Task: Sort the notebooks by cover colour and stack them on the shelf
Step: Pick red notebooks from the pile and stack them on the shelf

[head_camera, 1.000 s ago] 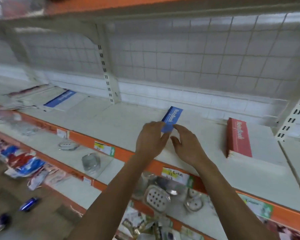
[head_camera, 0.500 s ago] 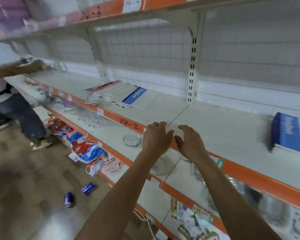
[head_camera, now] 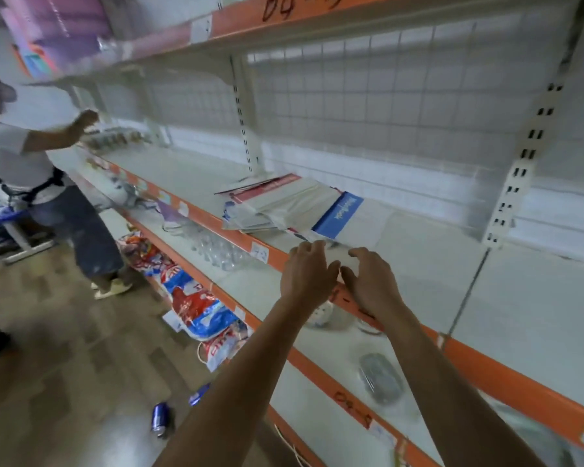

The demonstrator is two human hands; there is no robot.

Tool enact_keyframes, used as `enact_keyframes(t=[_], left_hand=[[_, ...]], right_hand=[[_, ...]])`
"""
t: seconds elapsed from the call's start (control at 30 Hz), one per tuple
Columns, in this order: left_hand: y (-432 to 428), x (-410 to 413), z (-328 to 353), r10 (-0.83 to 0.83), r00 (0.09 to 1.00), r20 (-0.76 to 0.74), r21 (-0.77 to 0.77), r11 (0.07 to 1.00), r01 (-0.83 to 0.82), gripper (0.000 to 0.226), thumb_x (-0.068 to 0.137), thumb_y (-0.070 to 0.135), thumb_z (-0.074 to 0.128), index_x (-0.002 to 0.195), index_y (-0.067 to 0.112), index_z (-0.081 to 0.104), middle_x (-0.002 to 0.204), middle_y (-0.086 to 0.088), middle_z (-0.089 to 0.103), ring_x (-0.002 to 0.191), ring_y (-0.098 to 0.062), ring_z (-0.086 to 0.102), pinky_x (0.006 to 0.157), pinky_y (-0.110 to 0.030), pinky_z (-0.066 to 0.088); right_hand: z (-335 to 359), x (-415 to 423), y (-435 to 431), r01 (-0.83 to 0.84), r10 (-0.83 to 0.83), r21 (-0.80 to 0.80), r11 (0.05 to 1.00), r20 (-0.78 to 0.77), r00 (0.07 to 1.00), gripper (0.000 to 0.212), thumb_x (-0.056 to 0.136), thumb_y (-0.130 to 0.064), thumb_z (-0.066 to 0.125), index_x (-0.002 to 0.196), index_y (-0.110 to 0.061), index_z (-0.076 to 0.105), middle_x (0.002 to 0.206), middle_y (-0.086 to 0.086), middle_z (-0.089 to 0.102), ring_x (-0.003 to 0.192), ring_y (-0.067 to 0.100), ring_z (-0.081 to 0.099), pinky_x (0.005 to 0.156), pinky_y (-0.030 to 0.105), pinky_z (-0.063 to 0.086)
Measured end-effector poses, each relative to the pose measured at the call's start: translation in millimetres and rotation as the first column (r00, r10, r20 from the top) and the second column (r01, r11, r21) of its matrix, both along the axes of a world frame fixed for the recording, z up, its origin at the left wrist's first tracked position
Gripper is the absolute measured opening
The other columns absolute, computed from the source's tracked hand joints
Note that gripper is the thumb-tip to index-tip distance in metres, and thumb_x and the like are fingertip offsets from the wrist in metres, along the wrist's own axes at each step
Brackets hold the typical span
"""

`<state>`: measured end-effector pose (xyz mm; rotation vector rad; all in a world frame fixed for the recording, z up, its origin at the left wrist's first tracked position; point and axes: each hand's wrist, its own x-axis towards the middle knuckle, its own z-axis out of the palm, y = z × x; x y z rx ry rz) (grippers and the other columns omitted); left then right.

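A loose pile of notebooks (head_camera: 284, 205) lies on the white shelf (head_camera: 435, 264), with a blue-covered notebook (head_camera: 338, 215) at its right and a red cover (head_camera: 267, 188) showing at the back. My left hand (head_camera: 305, 273) and my right hand (head_camera: 371, 281) hover side by side over the shelf's orange front edge, just in front of the pile. Both hold nothing, and their fingers are loosely curved. The sorted blue and red stacks are out of view.
Another person (head_camera: 31, 163) stands at the left, reaching toward the same shelf. Bags (head_camera: 196, 305) and cans (head_camera: 159, 423) lie on the floor below. The lower shelf (head_camera: 334, 365) holds glassware and small items. An upright post (head_camera: 513, 183) divides the shelf at the right.
A second ago my hands set a blue notebook down on the blue stack. They have let go and my view and both hands have swung left to the unsorted pile.
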<state>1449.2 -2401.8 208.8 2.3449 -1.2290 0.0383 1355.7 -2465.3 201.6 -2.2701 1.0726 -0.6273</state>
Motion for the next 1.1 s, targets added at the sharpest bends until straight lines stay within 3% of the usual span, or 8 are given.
enact_keyframes(t=[0.33, 0.43, 0.57, 0.73, 0.87, 0.93, 1.03, 1.1], left_hand=[[-50.5, 155.2, 6.3, -0.007, 1.0, -0.002, -0.098, 0.995, 0.006, 0.04, 0.097, 0.025, 0.047, 0.132, 0.008, 0.049, 0.136, -0.013, 0.049, 0.125, -0.027, 0.045, 0.1, -0.037, 0.041], [-62.2, 203.4, 10.9, -0.007, 1.0, 0.019, -0.147, 0.989, 0.009, 0.038, 0.097, 0.012, 0.042, 0.135, 0.007, 0.047, 0.136, -0.013, 0.049, 0.123, -0.026, 0.047, 0.099, -0.036, 0.042], [-80.8, 281.9, 20.3, 0.036, 0.996, 0.084, -0.153, 0.988, -0.023, 0.045, 0.088, -0.003, 0.042, 0.132, 0.005, 0.049, 0.132, -0.015, 0.052, 0.117, -0.029, 0.05, 0.093, -0.036, 0.043], [-123.2, 362.2, 20.2, -0.017, 0.998, 0.061, -0.022, 1.0, 0.019, 0.045, 0.09, 0.009, 0.044, 0.134, 0.004, 0.045, 0.142, -0.015, 0.045, 0.129, -0.028, 0.043, 0.104, -0.037, 0.037], [-147.1, 398.1, 8.0, -0.056, 0.995, -0.077, 0.199, 0.977, 0.07, 0.065, 0.09, 0.045, 0.044, 0.145, 0.015, 0.026, 0.15, -0.015, 0.029, 0.136, -0.035, 0.031, 0.109, -0.05, 0.031], [-154.1, 409.6, 2.0, -0.073, 0.99, -0.119, 0.269, 0.958, 0.103, 0.073, 0.085, 0.061, 0.039, 0.143, 0.018, 0.03, 0.139, -0.013, 0.045, 0.125, -0.034, 0.044, 0.103, -0.051, 0.037], [-157.4, 411.9, -4.4, -0.182, 0.983, -0.01, 0.217, 0.96, 0.18, 0.086, 0.073, 0.081, 0.029, 0.126, 0.016, 0.048, 0.119, -0.006, 0.06, 0.111, -0.03, 0.056, 0.094, -0.049, 0.046], [-156.1, 405.9, -4.3, -0.319, 0.941, 0.112, 0.17, 0.939, 0.299, 0.069, 0.081, 0.071, 0.031, 0.116, 0.018, 0.058, 0.112, -0.003, 0.062, 0.107, -0.026, 0.058, 0.09, -0.044, 0.049]], right_hand=[[15.1, 145.0, -41.8, -0.035, 0.033, -0.04, 0.999, -0.037, 0.999, 0.035, 0.093, -0.019, 0.052, 0.126, -0.009, 0.054, 0.125, 0.007, 0.056, 0.115, 0.027, 0.052, 0.093, 0.033, 0.041], [13.6, 179.5, -53.5, -0.038, 0.034, -0.071, 0.997, -0.058, 0.998, 0.031, 0.091, -0.02, 0.048, 0.119, -0.013, 0.06, 0.118, 0.003, 0.059, 0.11, 0.025, 0.055, 0.085, 0.031, 0.044], [25.3, 224.0, -66.1, 0.029, -0.027, -0.058, 0.998, 0.025, 0.999, 0.034, 0.093, -0.016, 0.047, 0.124, -0.01, 0.056, 0.127, 0.006, 0.056, 0.114, 0.023, 0.052, 0.094, 0.031, 0.04], [31.3, 281.6, -77.4, 0.123, -0.121, -0.011, 0.992, 0.112, 0.986, 0.033, 0.094, -0.015, 0.045, 0.125, -0.013, 0.054, 0.125, 0.005, 0.057, 0.112, 0.018, 0.052, 0.095, 0.023, 0.036], [31.1, 307.0, -86.5, 0.268, -0.266, -0.001, 0.963, 0.116, 0.957, 0.032, 0.094, -0.021, 0.049, 0.125, -0.018, 0.055, 0.129, 0.001, 0.057, 0.115, 0.016, 0.053, 0.099, 0.024, 0.038], [28.6, 311.8, -91.4, 0.342, -0.34, -0.005, 0.94, 0.088, 0.936, 0.032, 0.095, -0.022, 0.049, 0.126, -0.019, 0.054, 0.131, 0.0, 0.055, 0.117, 0.015, 0.052, 0.101, 0.024, 0.036], [27.5, 315.7, -92.8, 0.392, -0.39, 0.0, 0.92, 0.083, 0.917, 0.031, 0.094, -0.021, 0.051, 0.125, -0.019, 0.055, 0.13, -0.001, 0.056, 0.117, 0.014, 0.053, 0.102, 0.025, 0.037], [27.3, 315.5, -91.6, 0.417, -0.415, 0.003, 0.909, 0.1, 0.904, 0.031, 0.094, -0.02, 0.052, 0.124, -0.019, 0.056, 0.129, -0.001, 0.058, 0.116, 0.014, 0.054, 0.101, 0.024, 0.038]])
